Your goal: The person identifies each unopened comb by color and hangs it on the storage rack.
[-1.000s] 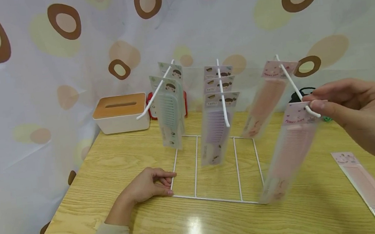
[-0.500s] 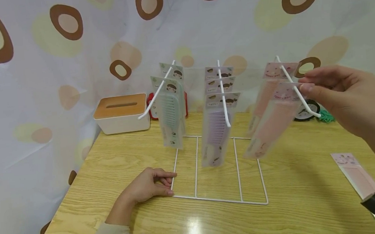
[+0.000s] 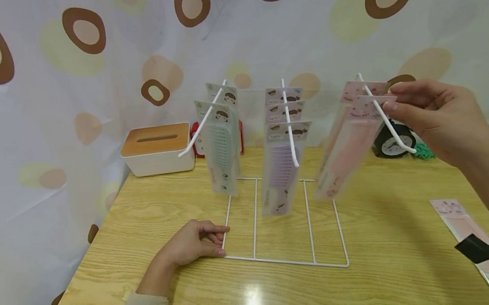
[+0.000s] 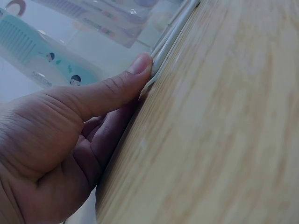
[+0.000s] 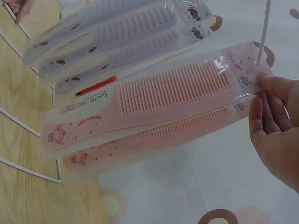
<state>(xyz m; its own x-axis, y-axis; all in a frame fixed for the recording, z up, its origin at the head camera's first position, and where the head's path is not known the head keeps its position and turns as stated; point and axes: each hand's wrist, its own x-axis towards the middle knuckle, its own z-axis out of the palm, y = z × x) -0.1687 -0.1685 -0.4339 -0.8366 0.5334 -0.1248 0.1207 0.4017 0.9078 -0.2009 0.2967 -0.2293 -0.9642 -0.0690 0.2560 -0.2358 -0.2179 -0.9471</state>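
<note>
My right hand [image 3: 440, 114] pinches the top corner of a packaged pink comb [image 3: 352, 147], which hangs from the right prong of a white wire display rack [image 3: 290, 263]. Close behind it on that prong is another packaged pink comb [image 5: 187, 127]. Purple combs [image 3: 282, 166] in sleeves hang on the middle prong, and green combs [image 3: 219, 145] on the left one. Down at the rack's front left corner, my left hand [image 3: 193, 241] holds the base wire between thumb and fingers; its thumb [image 4: 126, 81] presses at the wire in the left wrist view.
One more packaged pink comb [image 3: 459, 222] lies on the table [image 3: 399, 285] at the right, partly behind my right wrist strap. Toward the back stand a tissue box [image 3: 156, 156], a red-edged object [image 3: 197, 140], a black clock [image 3: 394, 144] and something green [image 3: 423, 151]. A patterned curtain hangs behind.
My right hand has slid the pink comb back along the right prong, from near its tip to close against the other pink comb. The left hand stays on the rack.
</note>
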